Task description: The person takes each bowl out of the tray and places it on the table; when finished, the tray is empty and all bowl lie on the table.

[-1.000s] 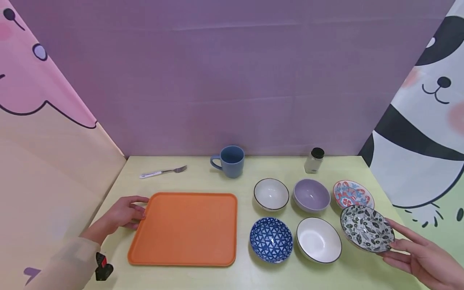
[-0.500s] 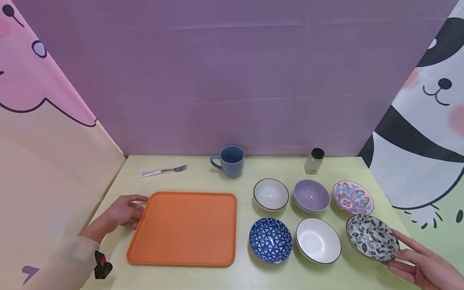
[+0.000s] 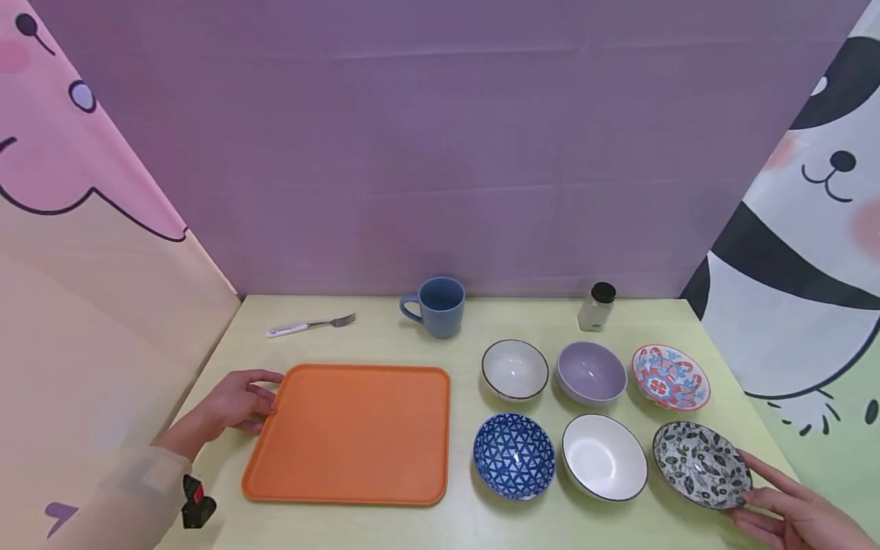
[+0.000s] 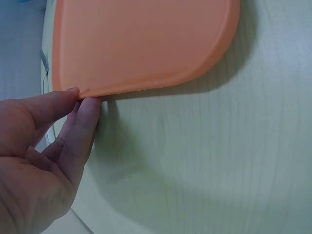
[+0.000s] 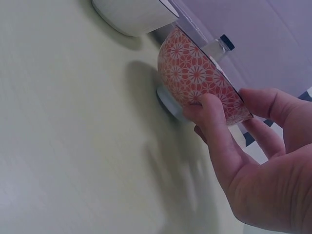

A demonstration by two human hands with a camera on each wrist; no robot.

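At the left, my left hand [image 3: 237,403] pinches the left rim of an orange tray [image 3: 347,435] that lies on the table. In the left wrist view, the thumb and fingertips meet on the rim of the tray [image 4: 146,44]. Over on the right, my right hand [image 3: 800,504] holds the edge of a bowl [image 3: 701,464] with a black leaf pattern inside. Its outside shows red with pale flowers in the right wrist view, where my right hand [image 5: 263,161] has a digit against the bowl's side [image 5: 195,73] and others at the rim. The bowl is close over the table.
Beside the held bowl stand a white bowl [image 3: 605,458] and a red-and-blue patterned dish [image 3: 670,376]. A blue triangle-patterned bowl [image 3: 514,457], a small white bowl [image 3: 516,370] and a purple bowl [image 3: 591,373] are near. Behind are a mug [image 3: 441,307], a jar [image 3: 596,307] and a fork [image 3: 311,325].
My right hand has brought the leaf-patterned bowl toward the front of the table, away from the red-and-blue dish it overlapped in view. My left hand stays at the tray's edge.
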